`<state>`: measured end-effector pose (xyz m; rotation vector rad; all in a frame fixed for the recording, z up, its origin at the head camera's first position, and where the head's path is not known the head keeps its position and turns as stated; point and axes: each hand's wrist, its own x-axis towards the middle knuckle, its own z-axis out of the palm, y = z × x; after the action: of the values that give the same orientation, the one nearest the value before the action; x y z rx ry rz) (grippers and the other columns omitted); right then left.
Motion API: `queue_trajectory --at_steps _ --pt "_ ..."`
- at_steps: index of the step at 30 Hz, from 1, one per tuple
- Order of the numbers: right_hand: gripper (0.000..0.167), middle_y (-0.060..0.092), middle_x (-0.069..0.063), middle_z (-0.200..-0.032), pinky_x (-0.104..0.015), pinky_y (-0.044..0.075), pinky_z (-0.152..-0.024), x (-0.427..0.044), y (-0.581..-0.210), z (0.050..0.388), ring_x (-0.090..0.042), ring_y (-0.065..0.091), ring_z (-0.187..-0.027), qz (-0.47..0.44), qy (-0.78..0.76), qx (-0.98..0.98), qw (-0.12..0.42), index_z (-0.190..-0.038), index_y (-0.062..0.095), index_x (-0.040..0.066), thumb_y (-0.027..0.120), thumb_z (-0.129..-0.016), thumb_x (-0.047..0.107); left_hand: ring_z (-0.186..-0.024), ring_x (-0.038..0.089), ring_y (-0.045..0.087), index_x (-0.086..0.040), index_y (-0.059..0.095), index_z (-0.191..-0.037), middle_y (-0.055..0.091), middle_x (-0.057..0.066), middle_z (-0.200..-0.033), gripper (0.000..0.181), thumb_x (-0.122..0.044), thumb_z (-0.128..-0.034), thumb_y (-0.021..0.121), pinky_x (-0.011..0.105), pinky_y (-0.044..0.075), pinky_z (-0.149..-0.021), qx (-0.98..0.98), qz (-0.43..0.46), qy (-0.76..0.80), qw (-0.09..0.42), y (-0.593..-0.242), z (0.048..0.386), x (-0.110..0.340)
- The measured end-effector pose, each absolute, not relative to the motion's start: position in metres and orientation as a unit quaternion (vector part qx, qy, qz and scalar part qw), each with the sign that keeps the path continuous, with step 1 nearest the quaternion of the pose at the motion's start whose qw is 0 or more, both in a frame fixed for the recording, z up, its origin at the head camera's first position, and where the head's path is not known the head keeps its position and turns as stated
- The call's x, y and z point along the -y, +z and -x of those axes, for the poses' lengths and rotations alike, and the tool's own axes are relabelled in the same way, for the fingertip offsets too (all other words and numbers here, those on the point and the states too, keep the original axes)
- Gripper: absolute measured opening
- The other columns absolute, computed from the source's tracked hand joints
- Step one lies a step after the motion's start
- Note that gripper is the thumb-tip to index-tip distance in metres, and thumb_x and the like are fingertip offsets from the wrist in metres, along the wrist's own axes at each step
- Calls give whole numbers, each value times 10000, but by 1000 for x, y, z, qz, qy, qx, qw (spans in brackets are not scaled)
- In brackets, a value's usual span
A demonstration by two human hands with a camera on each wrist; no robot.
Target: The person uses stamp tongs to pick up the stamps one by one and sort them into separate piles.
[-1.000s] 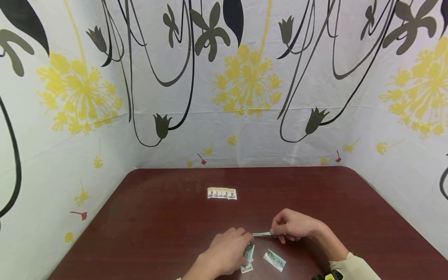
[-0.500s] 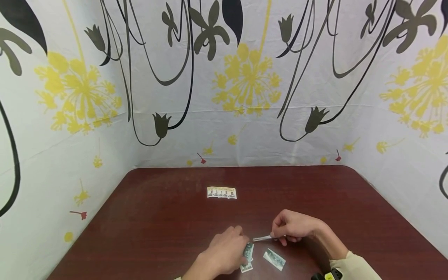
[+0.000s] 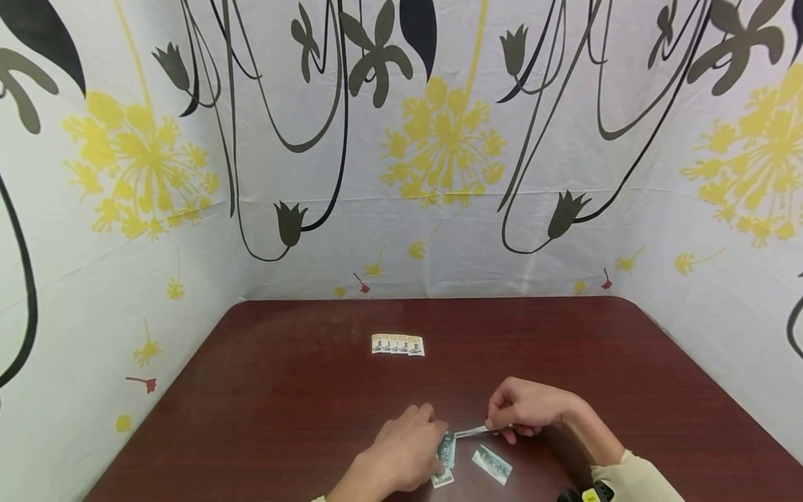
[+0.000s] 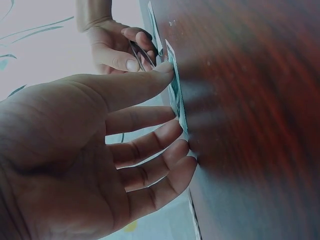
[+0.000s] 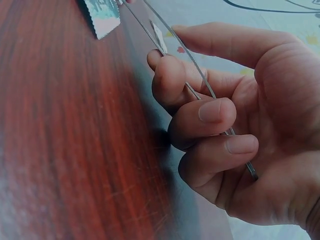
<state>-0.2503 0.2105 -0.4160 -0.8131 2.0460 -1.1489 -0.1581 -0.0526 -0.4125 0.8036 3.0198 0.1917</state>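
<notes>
My left hand (image 3: 404,446) rests over two overlapping green postage stamps (image 3: 447,450). In the left wrist view its thumb and fingertips touch the stamp (image 4: 176,92) and the table, fingers loosely extended. My right hand (image 3: 533,406) holds a pair of metal tweezers (image 3: 472,431) between thumb and curled fingers. The tweezers' tips point left and meet the upper edge of the stamps by my left fingers; whether they grip one cannot be told. Another green stamp (image 3: 492,465) lies apart, below the tweezers. In the right wrist view, a stamp (image 5: 102,19) shows a toothed edge.
A row of several overlapping yellow-and-white stamps (image 3: 398,345) lies farther back on the dark red wooden table (image 3: 301,397). White cloth (image 3: 426,258) with a floral print surrounds the table's back and sides.
The tweezers' tips have tilted down toward me, from above the left fingertips to the edge of the stamps. The left hand has shifted slightly; the loose stamp stays put.
</notes>
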Motion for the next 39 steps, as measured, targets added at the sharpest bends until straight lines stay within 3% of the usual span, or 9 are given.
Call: queue_trajectory --at_steps 3,8,11,17,24,35,39 --pt "278 602 -180 -602 -182 316 -400 -211 -416 251 -19 411 -417 311 -437 -779 325 -855 700 -109 690 -968 145 -893 98 539 -229 758 -1154 604 -69 -1032 385 -358 -812 881 294 495 -628 -965 -255 64 6 -413 158 52" --pt "276 553 -376 -652 -180 320 -401 -211 -417 251 -16 411 -419 316 -434 -778 327 -857 701 -106 689 -970 145 -903 102 546 -210 738 -1140 588 -69 -1010 385 -377 -825 883 301 510 -642 -966 -251 63 11 -413 158 53" --pt "280 543 -405 -662 -175 315 -399 -211 -417 250 -9 413 -417 317 -433 -777 328 -849 693 -112 695 -961 144 -906 107 548 -196 724 -1140 588 -66 -1012 394 -387 -833 879 302 513 -648 -966 -249 63 13 -412 158 53" --pt "302 549 -342 -615 -168 317 -404 -209 -417 249 2 416 -416 324 -430 -776 329 -819 670 -126 705 -953 142 -909 120 559 -191 708 -1141 595 -58 -1019 410 -400 -831 878 309 516 -650 -967 -248 64 10 -413 158 53" --pt "318 509 -391 -643 -168 352 -434 -209 -418 247 7 425 -432 350 -428 -765 329 -796 647 -119 690 -978 138 -941 136 592 -210 676 -1167 616 -51 -1054 454 -432 -823 873 320 539 -670 -968 -245 61 4 -414 158 52" --pt "313 481 -364 -642 -177 355 -445 -208 -419 249 0 431 -455 362 -437 -754 331 -806 632 -118 684 -990 130 -941 166 597 -192 663 -1167 613 -24 -1037 476 -417 -811 884 341 543 -679 -968 -238 74 -1 -415 157 50" --pt "307 516 -235 -590 -179 358 -449 -208 -420 250 -5 434 -460 359 -435 -758 329 -805 635 -111 687 -989 129 -917 152 579 -185 667 -1154 599 -30 -1020 457 -409 -817 880 328 531 -665 -968 -240 71 2 -415 158 51"
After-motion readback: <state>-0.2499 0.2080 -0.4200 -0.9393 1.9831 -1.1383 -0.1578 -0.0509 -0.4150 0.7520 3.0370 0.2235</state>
